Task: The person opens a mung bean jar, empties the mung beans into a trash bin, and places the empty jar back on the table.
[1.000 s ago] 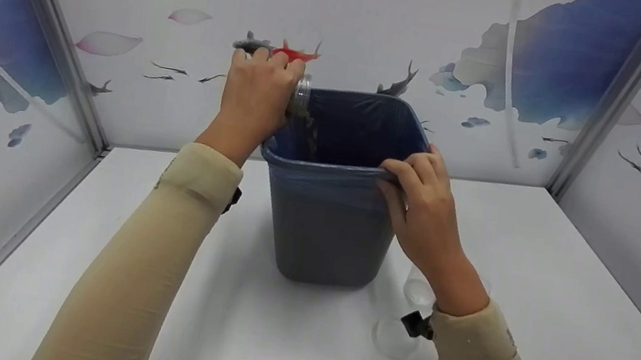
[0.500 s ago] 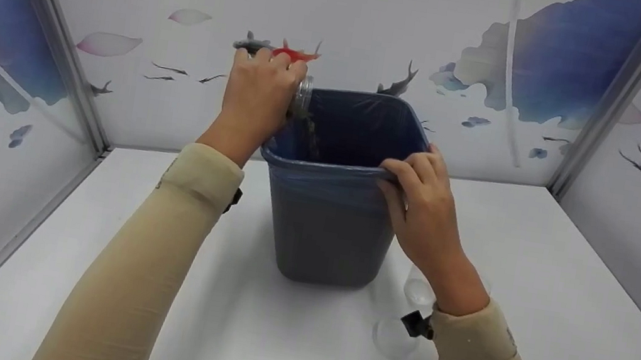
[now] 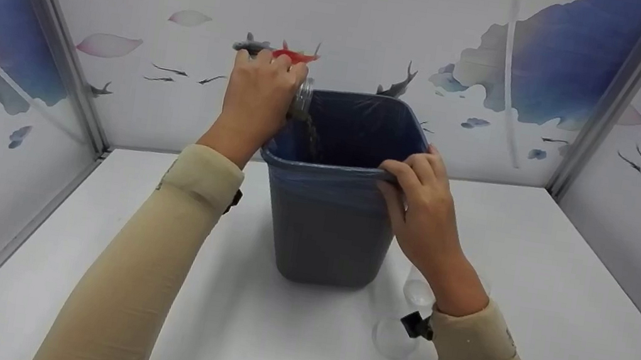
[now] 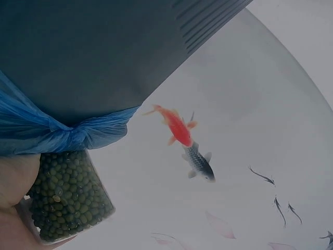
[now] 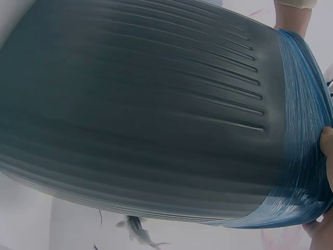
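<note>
My left hand point(image 3: 260, 92) grips a clear jar point(image 3: 303, 98), tipped sideways at the left rim of a grey trash bin point(image 3: 327, 238). Small green beans, which look like mung beans point(image 4: 70, 195), fill the visible part of the jar in the left wrist view. A thin stream of beans point(image 3: 313, 137) falls from its mouth into the bin. A blue plastic bag point(image 3: 338, 186) lines the bin and folds down over the rim. On the near right corner, my right hand point(image 3: 427, 209) holds the rim and bag between thumb and fingers. The bin's floor is hidden.
The bin stands on a white table point(image 3: 270, 344). By my right forearm lie a clear round lid-like piece point(image 3: 395, 338) and a clear container point(image 3: 419, 292), partly hidden behind the wrist. White panels with printed fish and petals point(image 3: 109, 45) enclose the back and sides.
Beans keep dropping from the tipped jar, and the falling stream has changed shape slightly. Both hands and the bin stay almost where they were.
</note>
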A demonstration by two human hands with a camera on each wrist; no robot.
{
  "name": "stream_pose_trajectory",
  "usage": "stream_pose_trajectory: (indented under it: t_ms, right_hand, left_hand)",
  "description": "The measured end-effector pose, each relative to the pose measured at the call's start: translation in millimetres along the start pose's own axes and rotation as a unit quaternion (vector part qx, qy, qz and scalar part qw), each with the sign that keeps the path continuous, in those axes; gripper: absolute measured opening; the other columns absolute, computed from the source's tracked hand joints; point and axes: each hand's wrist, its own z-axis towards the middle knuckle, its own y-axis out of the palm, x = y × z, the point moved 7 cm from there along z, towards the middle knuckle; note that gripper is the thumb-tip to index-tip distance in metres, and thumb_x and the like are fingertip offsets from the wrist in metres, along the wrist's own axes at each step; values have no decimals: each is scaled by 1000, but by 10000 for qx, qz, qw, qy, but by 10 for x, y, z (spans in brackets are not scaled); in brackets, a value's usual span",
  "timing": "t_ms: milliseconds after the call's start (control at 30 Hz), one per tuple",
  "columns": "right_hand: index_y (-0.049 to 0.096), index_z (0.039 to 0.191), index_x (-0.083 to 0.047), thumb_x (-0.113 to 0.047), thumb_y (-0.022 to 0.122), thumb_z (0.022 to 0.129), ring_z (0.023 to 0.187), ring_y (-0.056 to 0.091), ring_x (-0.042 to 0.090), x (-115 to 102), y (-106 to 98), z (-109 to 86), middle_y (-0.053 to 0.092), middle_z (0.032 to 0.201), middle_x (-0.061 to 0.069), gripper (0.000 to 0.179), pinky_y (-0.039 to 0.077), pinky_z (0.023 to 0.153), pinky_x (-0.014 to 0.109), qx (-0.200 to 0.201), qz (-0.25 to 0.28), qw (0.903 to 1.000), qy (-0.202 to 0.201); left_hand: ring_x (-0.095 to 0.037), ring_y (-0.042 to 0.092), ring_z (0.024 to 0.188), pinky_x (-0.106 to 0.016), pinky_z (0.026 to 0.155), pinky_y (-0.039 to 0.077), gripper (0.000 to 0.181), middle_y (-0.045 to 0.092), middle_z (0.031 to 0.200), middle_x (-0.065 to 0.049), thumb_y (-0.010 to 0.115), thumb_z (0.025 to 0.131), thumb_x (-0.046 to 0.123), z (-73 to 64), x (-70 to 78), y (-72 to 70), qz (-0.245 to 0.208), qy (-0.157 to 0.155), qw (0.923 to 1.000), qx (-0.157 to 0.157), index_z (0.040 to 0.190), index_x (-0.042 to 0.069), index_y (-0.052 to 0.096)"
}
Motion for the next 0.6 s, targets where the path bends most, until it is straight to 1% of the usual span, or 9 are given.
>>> stream_pose_trajectory:
  t_ms: [267,600]
  right_hand:
    - [70,117,-3,-8,70,103,99,54,32,-3,-2,-1,58,98,12,14,30,123,63,-56,-59,10000,11]
    - [71,117,-3,-8,70,103,99,53,32,1,2,-3,58,98,12,15,29,124,61,-70,-69,9999,39]
  left_hand:
    - [-42,65,117,-59,95,52,41,72,125,-19,76,92,10,12,14,-8,84,44,9998,180,132,6,68]
    - [-43,65,119,-60,99,52,45,71,128,-20,77,94,11,-1,26,-23,118,81,9999,87,137,7,66]
